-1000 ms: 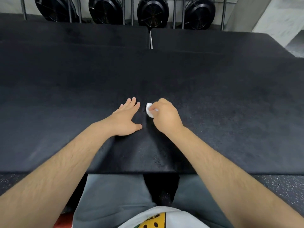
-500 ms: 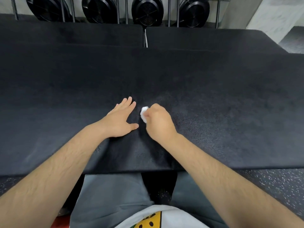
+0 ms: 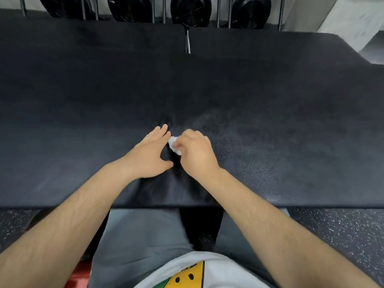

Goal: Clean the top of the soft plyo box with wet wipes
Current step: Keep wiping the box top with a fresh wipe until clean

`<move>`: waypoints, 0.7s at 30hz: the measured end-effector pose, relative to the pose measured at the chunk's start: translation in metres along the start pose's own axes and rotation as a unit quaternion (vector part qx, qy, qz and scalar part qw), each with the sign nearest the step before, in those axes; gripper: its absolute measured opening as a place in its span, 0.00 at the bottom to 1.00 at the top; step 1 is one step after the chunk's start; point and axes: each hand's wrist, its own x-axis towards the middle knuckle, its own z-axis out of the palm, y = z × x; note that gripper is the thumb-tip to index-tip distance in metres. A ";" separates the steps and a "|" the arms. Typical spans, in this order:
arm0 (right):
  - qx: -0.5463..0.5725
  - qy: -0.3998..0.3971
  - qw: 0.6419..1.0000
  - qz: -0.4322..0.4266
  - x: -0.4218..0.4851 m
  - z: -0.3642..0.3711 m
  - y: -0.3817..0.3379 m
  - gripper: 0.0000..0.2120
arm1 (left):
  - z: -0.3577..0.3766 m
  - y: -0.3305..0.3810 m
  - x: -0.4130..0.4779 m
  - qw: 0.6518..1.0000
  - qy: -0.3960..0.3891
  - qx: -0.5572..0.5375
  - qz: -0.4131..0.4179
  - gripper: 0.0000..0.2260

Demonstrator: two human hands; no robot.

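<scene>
The black soft plyo box [image 3: 280,125] fills the middle of the head view, its textured top facing me. My left hand [image 3: 148,155] lies flat on the top with fingers straight, palm down. Just to its right, my right hand [image 3: 196,151] holds a small crumpled white wet wipe [image 3: 173,145] in its curled fingers and presses it against the box top. The wipe sits between the two hands, nearly touching my left index finger. Most of the wipe is hidden under my right fingers.
More black boxes [image 3: 93,36] lie behind, split by a gap [image 3: 188,42]. Black weight plates [image 3: 190,11] stand on a rack at the back. Speckled rubber floor [image 3: 340,231] shows below the box's near edge. A pale wall corner [image 3: 353,19] is at top right.
My right hand with the wipe has slid left and slightly toward me, closing on my left hand. The left hand stays flat in place. My head has tipped slightly.
</scene>
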 end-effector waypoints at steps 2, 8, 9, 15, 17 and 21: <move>0.024 0.024 0.999 0.028 0.009 0.001 -0.004 0.13 | 0.002 0.000 -0.003 1.000 0.009 -0.012 0.008 0.38; 0.022 0.026 0.998 -0.055 -0.045 0.004 -0.011 0.11 | 0.024 -0.008 -0.023 0.997 0.051 -0.019 0.050 0.34; 0.007 0.022 0.999 -0.044 -0.041 -0.002 -0.002 0.12 | 0.026 -0.008 -0.024 0.997 0.052 -0.013 0.052 0.34; 0.014 0.084 0.995 0.059 -0.039 -0.006 0.007 0.11 | 0.035 -0.001 -0.029 0.995 0.071 0.001 0.065 0.30; 0.023 0.042 0.999 -0.016 -0.057 -0.004 -0.005 0.11 | 0.037 -0.001 -0.030 0.995 0.077 0.003 0.068 0.29; -0.013 0.062 0.996 0.070 -0.035 -0.021 0.030 0.13 | 0.036 -0.002 -0.030 0.994 0.079 -0.004 0.069 0.29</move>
